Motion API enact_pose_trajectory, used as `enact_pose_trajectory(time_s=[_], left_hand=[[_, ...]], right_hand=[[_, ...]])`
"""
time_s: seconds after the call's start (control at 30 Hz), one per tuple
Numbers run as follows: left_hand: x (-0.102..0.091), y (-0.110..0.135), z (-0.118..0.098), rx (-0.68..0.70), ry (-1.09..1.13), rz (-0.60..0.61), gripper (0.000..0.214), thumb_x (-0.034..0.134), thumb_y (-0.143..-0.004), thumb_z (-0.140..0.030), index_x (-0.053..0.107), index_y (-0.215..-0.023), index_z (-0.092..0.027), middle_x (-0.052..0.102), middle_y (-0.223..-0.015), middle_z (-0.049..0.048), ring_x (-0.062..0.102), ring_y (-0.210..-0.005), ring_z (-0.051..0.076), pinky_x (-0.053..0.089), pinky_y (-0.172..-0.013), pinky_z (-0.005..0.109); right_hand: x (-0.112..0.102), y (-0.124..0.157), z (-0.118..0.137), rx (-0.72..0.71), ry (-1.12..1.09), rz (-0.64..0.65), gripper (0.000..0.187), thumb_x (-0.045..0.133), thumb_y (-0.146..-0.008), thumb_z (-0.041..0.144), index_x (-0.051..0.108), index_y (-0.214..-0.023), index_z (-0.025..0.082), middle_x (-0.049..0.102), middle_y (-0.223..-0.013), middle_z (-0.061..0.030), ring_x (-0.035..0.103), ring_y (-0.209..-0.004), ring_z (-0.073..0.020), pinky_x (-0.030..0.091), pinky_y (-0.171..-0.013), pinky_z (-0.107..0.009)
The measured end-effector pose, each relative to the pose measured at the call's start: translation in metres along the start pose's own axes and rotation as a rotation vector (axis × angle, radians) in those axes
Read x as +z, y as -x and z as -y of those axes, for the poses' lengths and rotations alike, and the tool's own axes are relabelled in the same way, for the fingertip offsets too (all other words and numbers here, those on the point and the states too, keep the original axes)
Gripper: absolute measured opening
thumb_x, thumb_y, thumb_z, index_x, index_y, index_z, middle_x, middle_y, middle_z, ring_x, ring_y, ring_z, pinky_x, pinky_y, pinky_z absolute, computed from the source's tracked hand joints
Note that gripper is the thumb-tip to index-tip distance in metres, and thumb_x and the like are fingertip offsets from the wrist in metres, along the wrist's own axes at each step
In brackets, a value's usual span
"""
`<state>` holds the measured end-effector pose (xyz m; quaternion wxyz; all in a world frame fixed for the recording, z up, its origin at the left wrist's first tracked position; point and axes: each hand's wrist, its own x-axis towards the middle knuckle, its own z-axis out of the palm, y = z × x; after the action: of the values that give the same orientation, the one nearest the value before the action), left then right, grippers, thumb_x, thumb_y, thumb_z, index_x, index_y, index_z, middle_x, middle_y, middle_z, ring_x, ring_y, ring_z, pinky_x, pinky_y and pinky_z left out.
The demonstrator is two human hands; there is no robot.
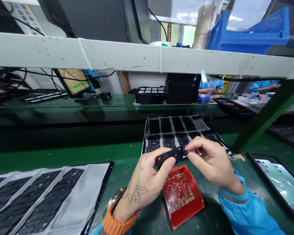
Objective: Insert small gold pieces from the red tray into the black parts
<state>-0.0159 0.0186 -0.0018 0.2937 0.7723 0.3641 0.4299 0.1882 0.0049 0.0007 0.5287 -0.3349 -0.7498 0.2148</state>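
Note:
My left hand (144,179) is closed on a small black plastic part (169,157) with yellow marks, gripped between thumb and fingers and slightly tilted. Close to the part's right end, my right hand (210,161) has its thumb and index finger drawn together in a pinch. Whatever may be between those fingertips is too small to make out. Below both hands sits a red tray (183,219) with many tiny tan pieces (180,192) scattered in it. Behind the hands lies a compartment tray (171,132) filled with similar-looking black parts.
A larger tray (80,200) of black parts lies at the left. At the right, a dark tray (290,209) carries pale-blue panels. A white shelf beam (122,57) crosses above, and a green post (262,114) slants down on the right. Co-workers in blue sit beyond.

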Motion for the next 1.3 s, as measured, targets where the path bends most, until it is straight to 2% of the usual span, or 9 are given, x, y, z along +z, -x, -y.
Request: enact_pose_trajectory(time_s=[0.07,0.13,0.3,0.47,0.63,0.77,1.03,1.17,1.3], left_hand=[[0.002,0.000,-0.001,0.053,0.014,-0.007,0.021,0.054,-0.095,-0.031,0.070,-0.096,-0.017,0.054,-0.053,-0.0058,0.049,-0.048,0.010,0.040,-0.055,0.021],[0.004,0.001,-0.001,0.094,0.010,-0.020,0.018,0.054,-0.095,-0.028,0.069,-0.096,-0.018,0.054,-0.054,-0.0066,0.048,-0.047,0.009,0.040,-0.054,0.020],[0.007,0.002,-0.003,0.176,-0.035,-0.090,0.013,0.056,-0.094,-0.021,0.068,-0.098,-0.018,0.058,-0.060,-0.0062,0.049,-0.050,0.008,0.039,-0.054,0.018],[0.010,0.002,-0.005,0.192,-0.056,-0.098,0.012,0.055,-0.094,-0.017,0.067,-0.092,-0.018,0.059,-0.064,-0.0063,0.047,-0.051,0.007,0.041,-0.059,0.016],[0.011,0.001,-0.005,0.179,-0.037,-0.084,0.016,0.053,-0.095,-0.017,0.064,-0.083,-0.019,0.053,-0.059,-0.0074,0.045,-0.051,0.007,0.040,-0.060,0.016],[0.011,0.000,-0.005,0.150,-0.012,-0.081,0.015,0.052,-0.096,-0.018,0.065,-0.088,-0.019,0.052,-0.058,-0.0077,0.044,-0.049,0.008,0.040,-0.059,0.018],[0.012,0.002,-0.006,0.132,-0.033,-0.055,0.014,0.053,-0.095,-0.019,0.065,-0.088,-0.019,0.065,-0.073,-0.0045,0.054,-0.060,0.009,0.040,-0.062,0.020],[0.016,0.004,-0.005,0.144,-0.039,-0.056,0.014,0.052,-0.095,-0.018,0.065,-0.089,-0.019,0.065,-0.074,-0.0035,0.056,-0.061,0.011,0.041,-0.063,0.022],[0.028,0.007,-0.005,0.135,-0.052,-0.076,0.021,0.050,-0.096,-0.021,0.057,-0.076,-0.018,0.057,-0.066,-0.0028,0.053,-0.058,0.011,0.038,-0.060,0.023]], right_hand=[[0.007,-0.001,-0.001,0.115,-0.100,-0.041,0.015,0.061,-0.091,0.017,0.064,-0.105,0.020,0.061,-0.090,-0.0010,0.054,-0.068,-0.0164,0.042,-0.057,-0.024],[0.013,-0.002,-0.003,0.182,-0.244,0.012,0.017,0.062,-0.090,0.018,0.065,-0.107,0.019,0.061,-0.091,-0.0020,0.055,-0.070,-0.0168,0.043,-0.057,-0.023],[0.026,-0.003,-0.009,0.185,-0.528,-0.013,0.008,0.063,-0.095,0.019,0.070,-0.098,0.017,0.061,-0.081,-0.0015,0.051,-0.062,-0.0135,0.041,-0.056,-0.021],[0.034,-0.001,-0.016,0.194,-0.628,-0.085,0.009,0.070,-0.096,0.024,0.072,-0.091,0.017,0.057,-0.086,-0.0031,0.041,-0.051,-0.0093,0.032,-0.045,-0.019],[0.034,0.001,-0.017,0.183,-0.616,-0.072,0.012,0.068,-0.099,0.026,0.073,-0.093,0.017,0.056,-0.082,-0.0024,0.040,-0.049,-0.0089,0.031,-0.043,-0.018],[0.032,0.002,-0.017,0.171,-0.572,-0.051,0.011,0.069,-0.095,0.023,0.075,-0.103,0.018,0.059,-0.094,-0.0057,0.044,-0.053,-0.0104,0.035,-0.046,-0.019],[0.033,-0.002,-0.014,0.185,-0.489,-0.120,0.013,0.064,-0.094,0.023,0.074,-0.088,0.016,0.061,-0.087,-0.0045,0.044,-0.050,-0.0105,0.034,-0.044,-0.020],[0.036,-0.001,-0.016,0.162,-0.512,-0.126,0.014,0.062,-0.095,0.023,0.072,-0.087,0.016,0.058,-0.084,-0.0034,0.042,-0.053,-0.0126,0.032,-0.046,-0.021],[0.045,0.003,-0.022,0.095,-0.465,-0.245,0.017,0.059,-0.092,0.023,0.063,-0.077,0.017,0.053,-0.074,-0.0018,0.045,-0.063,-0.0185,0.036,-0.057,-0.027]])
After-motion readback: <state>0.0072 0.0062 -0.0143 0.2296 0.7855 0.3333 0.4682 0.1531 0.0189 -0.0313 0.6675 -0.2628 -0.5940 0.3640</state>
